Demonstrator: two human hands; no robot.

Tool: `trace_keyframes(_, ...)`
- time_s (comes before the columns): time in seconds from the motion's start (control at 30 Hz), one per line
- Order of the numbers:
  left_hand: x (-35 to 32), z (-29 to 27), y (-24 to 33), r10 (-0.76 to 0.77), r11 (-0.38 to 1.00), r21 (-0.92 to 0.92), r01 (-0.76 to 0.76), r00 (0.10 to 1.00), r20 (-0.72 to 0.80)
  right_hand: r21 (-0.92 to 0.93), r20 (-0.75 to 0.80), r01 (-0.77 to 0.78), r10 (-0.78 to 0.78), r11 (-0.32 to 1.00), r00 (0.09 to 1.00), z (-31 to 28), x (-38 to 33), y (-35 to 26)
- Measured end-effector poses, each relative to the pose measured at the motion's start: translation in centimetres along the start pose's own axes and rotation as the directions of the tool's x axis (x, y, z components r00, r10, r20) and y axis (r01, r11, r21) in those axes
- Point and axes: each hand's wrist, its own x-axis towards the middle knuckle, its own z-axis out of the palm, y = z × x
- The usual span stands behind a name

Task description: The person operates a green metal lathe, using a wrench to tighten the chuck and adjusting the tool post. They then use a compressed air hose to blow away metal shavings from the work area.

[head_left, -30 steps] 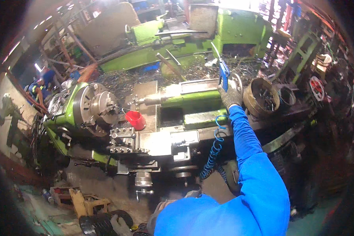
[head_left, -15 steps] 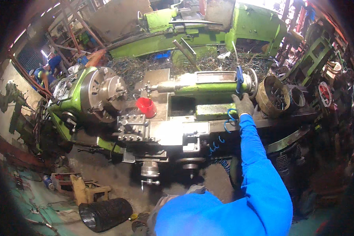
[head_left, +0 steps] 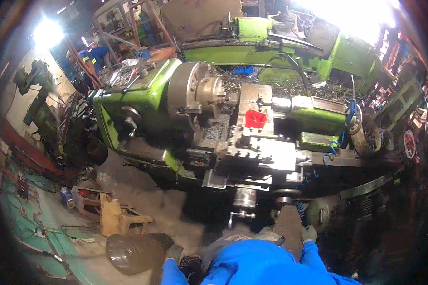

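Note:
My gloved left hand (head_left: 174,252) hangs low beside a dark ribbed cylinder (head_left: 133,252) lying on the floor. My gloved right hand (head_left: 309,233) is lowered at my right side, near a round greenish part (head_left: 317,212) under the lathe bed. Both gloves are small and a little blurred; they look loosely open, and nothing shows in them. Ahead stands a green lathe (head_left: 145,92) with a big metal chuck (head_left: 204,90). A red bucket (head_left: 256,119) sits behind its tool post (head_left: 245,138). A blue air gun (head_left: 351,110) hangs at the tailstock (head_left: 316,111).
A coiled blue hose (head_left: 335,148) drops in front of the bed. On the floor at left are a yellowish stand (head_left: 113,216), a can (head_left: 67,197) and cables (head_left: 40,232). Metal shavings and another green machine (head_left: 252,29) lie behind. A person (head_left: 88,59) bends at far left.
My right hand has left the tailstock and come down to my side. My left hand has come into view. The view has swung left, shifting the lathe rightward.

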Motion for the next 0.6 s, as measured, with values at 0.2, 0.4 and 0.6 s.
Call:
trace_keyframes(0.2,5.3,-4.7,0.1,0.112,0.785,0.493,-0.375,0.869,0.482,0.122,0.032,0.030,-0.034,0.992,0.999,-1.3,-10.3,-6.1)
trace_keyframes(0.4,15.3,-3.0,0.7,0.100,0.974,0.182,-0.136,0.976,0.195,0.328,-0.248,0.153,-0.071,0.932,0.966,-4.5,-9.7,-13.6)
trace_keyframes(0.6,13.3,-15.5,17.7,0.318,0.922,0.177,-0.343,0.935,0.158,0.536,-0.496,0.476,-0.196,0.697,0.846,-10.3,-2.3,-33.2)
